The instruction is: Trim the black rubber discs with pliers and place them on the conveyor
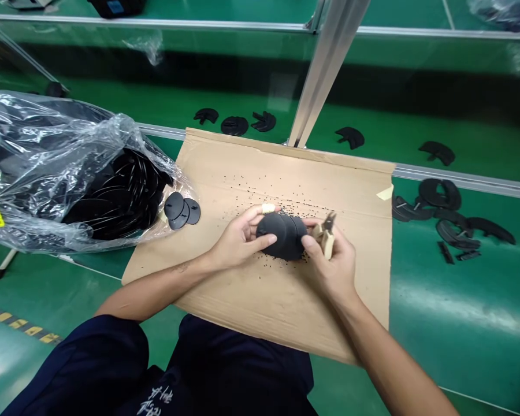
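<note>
Over the cardboard sheet [242, 300], my left hand [242, 237] grips a few overlapping black plastic discs [281, 236] by their left side, thumb on top. A pale wrap covers one of its fingertips. My right hand [335, 260] pinches the right edge of the same discs and also holds a pair of nippers [327, 231], jaws pointing up and away. The handles are partly hidden in the palm. Tiny black bits [292, 205] lie scattered on the cardboard around the discs. To the left, several more black discs [182, 209] lie overlapped near the cardboard's edge.
A clear plastic bag [60, 133] full of black discs lies at the left. Curved black parts [453, 225] are piled on the green table at the right, and others [234, 125] lie along the back. A metal post [325, 69] rises behind the cardboard.
</note>
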The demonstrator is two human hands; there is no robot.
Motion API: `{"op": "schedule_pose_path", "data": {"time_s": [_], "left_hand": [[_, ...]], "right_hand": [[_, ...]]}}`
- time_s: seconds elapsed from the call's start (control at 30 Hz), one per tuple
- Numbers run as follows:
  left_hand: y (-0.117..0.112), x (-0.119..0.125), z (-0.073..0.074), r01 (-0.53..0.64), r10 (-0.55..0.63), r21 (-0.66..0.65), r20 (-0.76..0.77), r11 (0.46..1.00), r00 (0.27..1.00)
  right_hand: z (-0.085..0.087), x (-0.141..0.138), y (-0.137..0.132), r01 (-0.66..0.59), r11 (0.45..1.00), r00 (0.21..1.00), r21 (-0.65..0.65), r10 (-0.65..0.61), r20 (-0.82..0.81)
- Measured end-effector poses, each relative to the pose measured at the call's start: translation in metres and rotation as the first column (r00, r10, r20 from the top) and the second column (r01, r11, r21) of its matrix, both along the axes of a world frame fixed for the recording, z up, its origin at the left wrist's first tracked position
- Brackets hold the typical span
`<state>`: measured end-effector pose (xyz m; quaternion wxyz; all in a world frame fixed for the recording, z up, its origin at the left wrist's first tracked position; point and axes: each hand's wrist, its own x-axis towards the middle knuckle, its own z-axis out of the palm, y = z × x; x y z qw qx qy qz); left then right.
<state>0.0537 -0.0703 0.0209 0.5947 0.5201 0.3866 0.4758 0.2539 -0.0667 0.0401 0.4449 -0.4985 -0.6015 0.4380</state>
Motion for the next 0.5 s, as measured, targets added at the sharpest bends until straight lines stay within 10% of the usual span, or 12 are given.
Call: {"op": "schedule_pose_path", "data": {"time_s": [0.23,0.37,0.5], "left_hand": [[-0.002,-0.002,0.003,-0.167,0.235,0.252,-0.273,0.953,0.933],[0.003,-0.012,0.01,-0.201,0.472,0.642,-0.282,0.74,0.835],[0.005,-0.013,0.007,-0.011,0.466,0.815,-0.32,0.58,0.825]], "right_hand": [[-0.001,-0.001,0.006,-0.038,0.963,0.988,-0.266,-0.004,-0.156],[-0.007,-0.001,0.007,-0.037,0.932,0.958,-0.361,-0.069,-0.277],[-0.005,-0.005,0.007,-0.091,0.878,0.922,-0.469,-0.104,-0.373]]}}
